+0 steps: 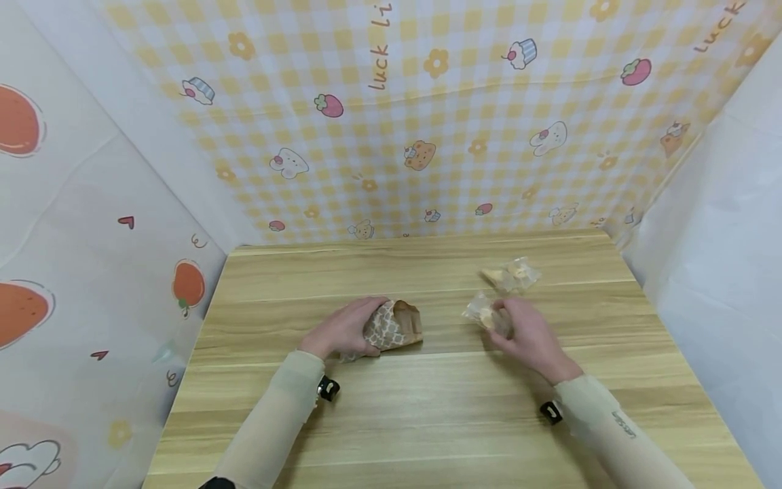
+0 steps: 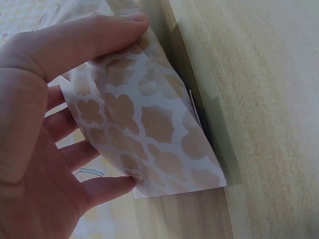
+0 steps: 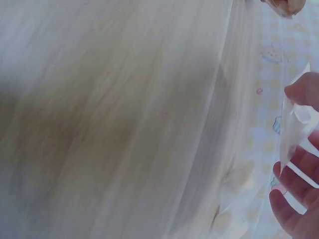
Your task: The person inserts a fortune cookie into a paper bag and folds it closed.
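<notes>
A brown paper bag (image 1: 386, 327) with a white lattice pattern lies on its side on the table, its open mouth facing right. My left hand (image 1: 351, 328) grips it, thumb on one side and fingers round the other; the left wrist view shows the patterned bag (image 2: 149, 119) within the hand. To the right, my right hand (image 1: 528, 336) pinches a small clear plastic packet (image 1: 481, 311) with something pale yellow inside. In the right wrist view the packet (image 3: 297, 119) sits between thumb and fingers, partly cut off by the frame edge.
Behind the right hand lie more clear packets (image 1: 512, 274) with pale yellow contents. The wood-grain table (image 1: 421, 421) meets a checked, printed cloth (image 1: 391, 170) at the back. White printed sheets hang at the left and right sides.
</notes>
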Available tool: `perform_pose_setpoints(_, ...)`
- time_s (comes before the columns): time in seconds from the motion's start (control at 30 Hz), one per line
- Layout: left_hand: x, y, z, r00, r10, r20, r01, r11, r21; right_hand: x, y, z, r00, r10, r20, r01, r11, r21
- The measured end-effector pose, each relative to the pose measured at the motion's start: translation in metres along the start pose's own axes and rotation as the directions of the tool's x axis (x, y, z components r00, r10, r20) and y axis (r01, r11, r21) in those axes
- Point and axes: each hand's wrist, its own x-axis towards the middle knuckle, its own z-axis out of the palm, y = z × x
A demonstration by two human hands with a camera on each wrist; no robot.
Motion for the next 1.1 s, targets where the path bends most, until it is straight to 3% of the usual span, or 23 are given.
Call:
perform_pose_setpoints(0.37, 0.002, 0.005, -0.001, 1.000, 0.021, 0.018, -0.020, 0.999, -0.028, 0.009, -0.015, 0.011, 0.986, -0.166, 0.028, 0.164, 0.985, 0.060)
perform_pose_setpoints(0.67, 0.002, 0.006, 0.001, 0.999, 0.035, 0.022, -0.034, 0.999, -0.035, 0.023, -0.029, 0.017, 0.948, -0.319, 0.014, 0.317, 0.946, 0.060)
perform_pose_setpoints(1.1, 0.004, 0.008, 0.004, 0.999, 0.037, 0.027, -0.036, 0.999, -0.027, 0.040, -0.048, 0.024, 0.922, -0.379, 0.080, 0.381, 0.924, -0.010)
